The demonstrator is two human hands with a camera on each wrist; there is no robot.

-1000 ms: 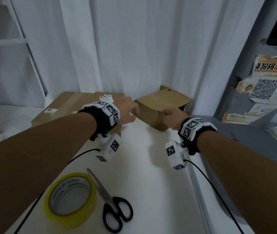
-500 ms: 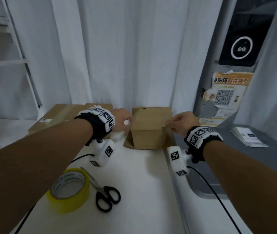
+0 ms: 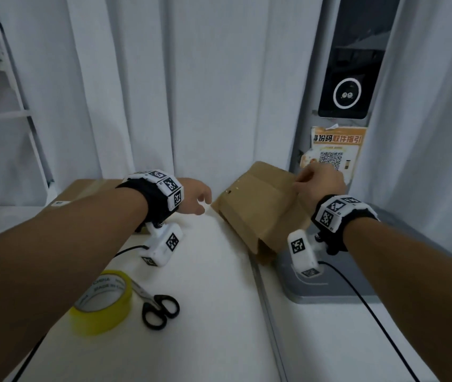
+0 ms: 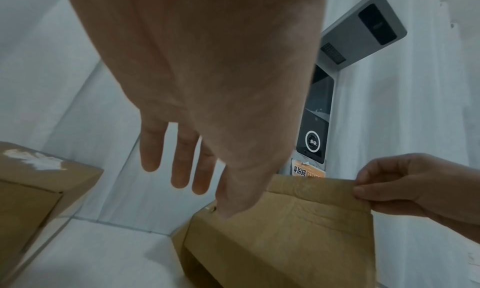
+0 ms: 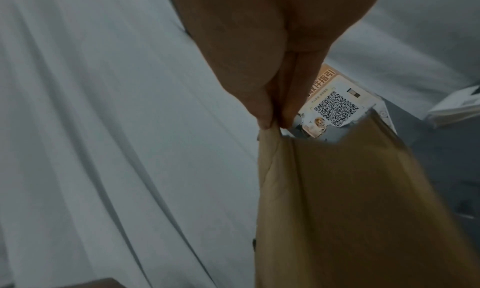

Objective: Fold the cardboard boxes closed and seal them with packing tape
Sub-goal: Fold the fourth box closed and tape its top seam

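My right hand (image 3: 319, 183) pinched the top edge of a small cardboard box (image 3: 257, 208) between thumb and fingertips, lifting that far corner so the box sat tilted at the right edge of the white table (image 3: 213, 312), partly over a grey surface (image 3: 337, 290) beside it. From the right wrist view, my thumb and fingers (image 5: 265, 111) were closed tightly on a thin flap of the cardboard. My left hand (image 3: 195, 198) hovered just left of the box with fingers spread and relaxed, holding nothing; in the left wrist view my thumb lay against the near top corner of the box, though I could not tell how firmly.

A second, larger cardboard box (image 3: 87, 188) sat at the back left of the table, behind my left forearm. Nearer me on the table lay a roll of yellow packing tape (image 3: 100, 301), with black-handled scissors (image 3: 158, 308) touching its right side. White curtains (image 3: 164, 78) hung behind everything, and an orange notice with a QR code (image 3: 335, 150) was stuck on a grey panel behind the small box.
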